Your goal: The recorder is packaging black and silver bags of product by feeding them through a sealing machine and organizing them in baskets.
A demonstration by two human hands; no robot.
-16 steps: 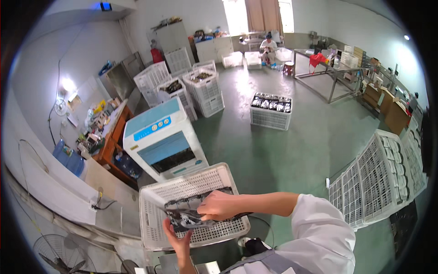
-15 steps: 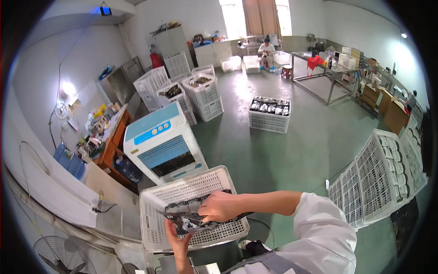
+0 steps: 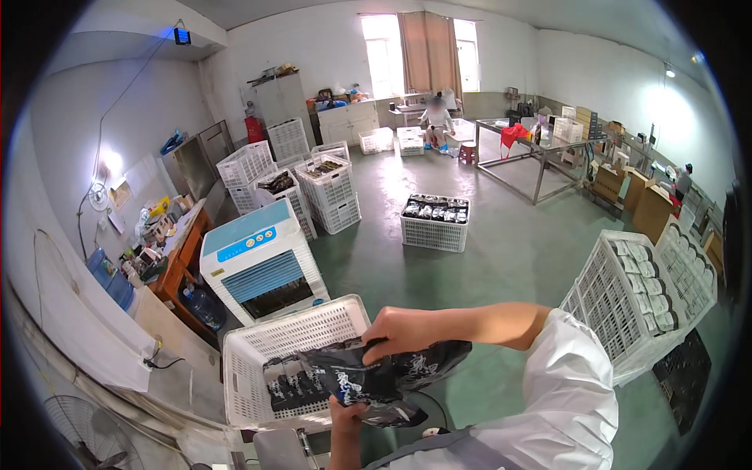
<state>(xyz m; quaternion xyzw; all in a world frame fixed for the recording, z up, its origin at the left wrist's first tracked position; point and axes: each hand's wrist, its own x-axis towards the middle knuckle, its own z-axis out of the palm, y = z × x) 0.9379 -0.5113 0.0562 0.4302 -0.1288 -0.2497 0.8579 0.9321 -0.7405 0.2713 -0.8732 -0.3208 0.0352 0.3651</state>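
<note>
Several black plastic pouches [image 3: 352,377] with white print are held in a loose bunch over the right side of a white perforated crate [image 3: 236,384]. My right hand [image 3: 398,329] is closed on their upper edge, its arm reaching across from the right. From below, my left hand [image 3: 346,413] grips the lower part of the bunch, its thumb against a pouch. More black pouches [image 3: 291,392] stand in a row inside the crate. The bunch hides part of the crate's right end.
A white and blue air cooler [image 3: 262,262] stands just beyond the crate. Farther off sits a crate of packed pouches [image 3: 435,227]. Stacked crates [image 3: 627,298] rise at my right, and others [image 3: 329,196] behind the cooler. A person [image 3: 436,121] sits near the far wall.
Both hands have lifted the black pouches up and to the right, partly out of the crate. The pouches inside the crate show more now. The view has shifted slightly.
</note>
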